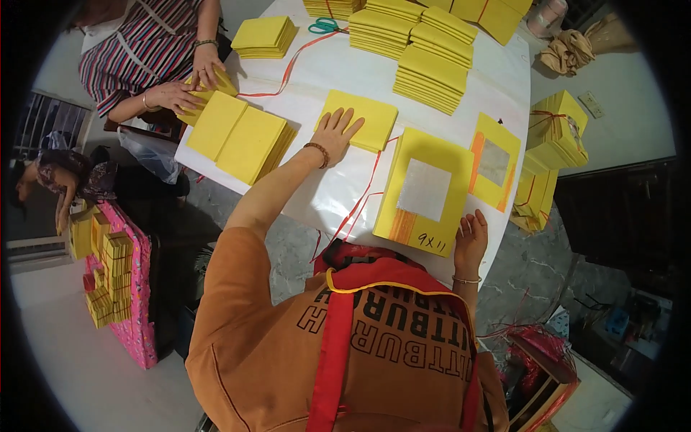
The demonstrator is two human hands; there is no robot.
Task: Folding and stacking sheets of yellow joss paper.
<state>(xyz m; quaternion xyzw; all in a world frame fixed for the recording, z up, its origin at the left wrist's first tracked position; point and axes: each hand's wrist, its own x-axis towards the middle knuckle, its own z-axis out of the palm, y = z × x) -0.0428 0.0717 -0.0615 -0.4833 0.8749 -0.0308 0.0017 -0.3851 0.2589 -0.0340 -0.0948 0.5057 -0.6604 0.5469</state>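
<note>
Pressing down flat, the person's left hand [335, 133] lies with fingers spread on a small stack of yellow paper sheets [363, 119] near the middle of the white table [331, 189]; the grip is open, palm on the stack, clasping nothing. A beaded bracelet sits on that wrist. The right hand [471, 237] rests at the table's near edge, fingers loosely extended and open, its fingertips just touching the lower right corner of a large yellow sheet with a silvery square and an orange band [423, 191]. This large sheet lies just right of the pressed stack. Further right of it lies a second, smaller sheet with a silvery square [495, 163].

Left of the pressed stack, two thicker yellow stacks [241, 138] lie side by side at the table's left edge. Beyond them, a co-worker in a striped top has both hands [188, 85] on a few yellow sheets. At the far side of the table stand several tall yellow stacks [429, 50], with green-handled scissors [323, 26] near them. Red string [358, 204] trails across the table, passing between the pressed stack and the large sheet. Off the table to the right, tied yellow bundles [556, 133] are piled.
</note>
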